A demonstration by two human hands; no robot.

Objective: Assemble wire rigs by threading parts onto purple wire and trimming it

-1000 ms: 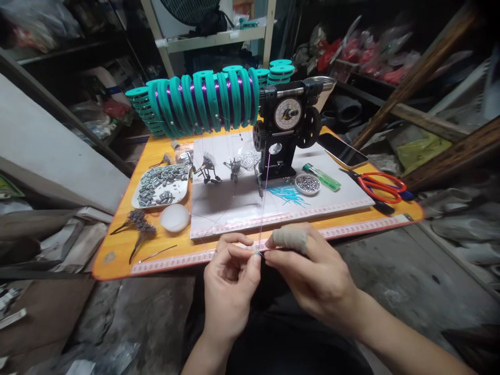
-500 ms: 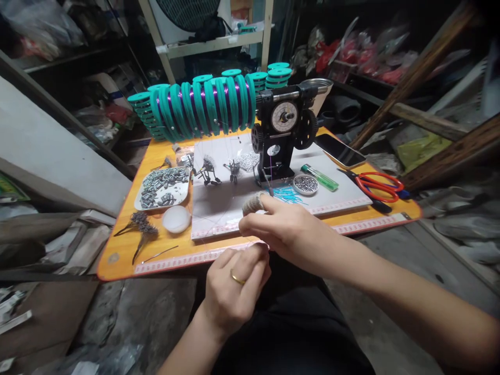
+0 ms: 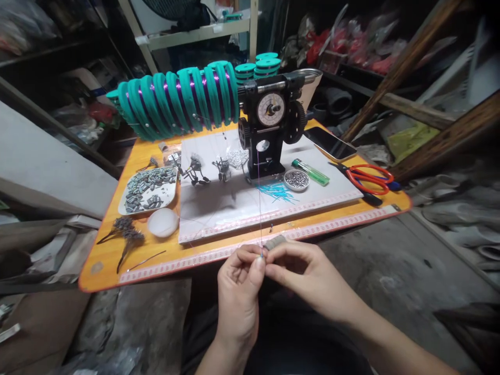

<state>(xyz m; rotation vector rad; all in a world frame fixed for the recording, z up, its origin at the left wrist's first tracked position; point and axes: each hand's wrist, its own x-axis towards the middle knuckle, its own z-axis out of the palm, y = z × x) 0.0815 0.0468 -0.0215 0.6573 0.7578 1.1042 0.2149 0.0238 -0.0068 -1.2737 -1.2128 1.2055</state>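
Pinching thin purple wire (image 3: 259, 208), left hand (image 3: 239, 291) and right hand (image 3: 308, 276) fingers closed, below black winder (image 3: 269, 130)

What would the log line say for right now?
left hand: pinching thin line | right hand: pinching same line | line runs up to black machine | orange table

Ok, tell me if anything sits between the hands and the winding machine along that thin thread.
Nothing visible does. The thread runs from the left hand and right hand straight to the winding machine, above the white board.
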